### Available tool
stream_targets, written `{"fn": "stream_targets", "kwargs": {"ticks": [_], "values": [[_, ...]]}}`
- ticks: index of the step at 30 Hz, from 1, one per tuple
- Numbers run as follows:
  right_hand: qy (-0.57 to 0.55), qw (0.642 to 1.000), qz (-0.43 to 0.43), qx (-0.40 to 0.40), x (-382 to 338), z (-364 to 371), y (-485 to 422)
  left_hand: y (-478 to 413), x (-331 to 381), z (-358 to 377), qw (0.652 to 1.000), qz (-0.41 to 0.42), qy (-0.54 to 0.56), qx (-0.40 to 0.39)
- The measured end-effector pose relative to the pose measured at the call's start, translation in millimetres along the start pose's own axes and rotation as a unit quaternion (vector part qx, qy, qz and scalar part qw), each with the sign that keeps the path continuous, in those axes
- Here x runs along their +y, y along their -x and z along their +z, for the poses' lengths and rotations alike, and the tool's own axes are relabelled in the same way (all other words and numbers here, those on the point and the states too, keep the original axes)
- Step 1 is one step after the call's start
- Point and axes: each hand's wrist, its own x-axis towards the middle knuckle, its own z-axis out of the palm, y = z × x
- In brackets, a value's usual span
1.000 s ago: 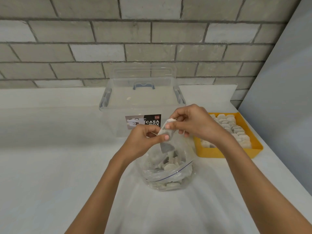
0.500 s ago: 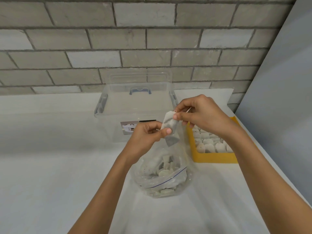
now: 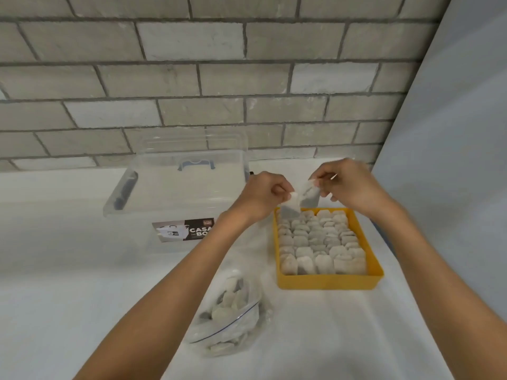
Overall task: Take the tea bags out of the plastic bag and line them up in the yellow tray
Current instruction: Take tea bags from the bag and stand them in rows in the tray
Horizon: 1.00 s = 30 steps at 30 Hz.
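Left hand (image 3: 263, 196) fingers pinched a pale grey tea bag (image 3: 290, 209) and right hand (image 3: 348, 185) fingers pinched a second tea bag (image 3: 310, 197), both just above the far end of the yellow tray (image 3: 329, 282) by the counter's (image 3: 82, 297) right edge. Tray held packed rows of tea bags (image 3: 315, 242). Clear plastic bag (image 3: 233, 311) with more inside lay toward the front edge.

White table (image 3: 68, 311) w/ tray (image 3: 329, 282), bag (image 3: 230, 319), box (image 3: 175, 193)

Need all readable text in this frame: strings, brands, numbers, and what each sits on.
"CASA": dark label on the front of the clear storage box.
"BO": next line on that label; the rest is hidden by the left forearm.
Small logo badge at the label's top: too small to read.
Tea bags, yellow tray, plastic bag: no print seen.
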Motion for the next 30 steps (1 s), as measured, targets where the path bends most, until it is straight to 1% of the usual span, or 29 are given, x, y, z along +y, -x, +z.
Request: {"fn": "stream_targets", "kwargs": {"ticks": [3, 7, 12, 14, 16, 21, 27, 30], "values": [[0.011, 0.999, 0.014, -0.050, 28, 18, -15, -30, -10, 21, 0.994, -0.016, -0.099, -0.053], [0.022, 0.994, 0.032, -0.103, 56, 45, -33, -54, -21, 39, 0.972, -0.060, -0.199, -0.109], [0.039, 0.987, 0.046, -0.152, 73, 72, -49, -70, -33, 51, 0.950, -0.088, -0.270, -0.128], [0.041, 0.988, 0.053, -0.139, 77, 80, -51, -73, -38, 55, 0.944, -0.091, -0.294, -0.117], [0.051, 0.991, 0.061, -0.110, 80, 87, -51, -73, -42, 59, 0.939, -0.088, -0.315, -0.110], [0.088, 0.994, 0.041, -0.052, 78, 94, -46, -69, -46, 64, 0.927, -0.070, -0.357, -0.094], [0.112, 0.992, 0.044, -0.041, 74, 96, -41, -65, -46, 69, 0.919, -0.070, -0.380, -0.075], [0.109, 0.992, 0.042, -0.050, 77, 96, -42, -62, -48, 69, 0.925, -0.058, -0.369, -0.065]]}}
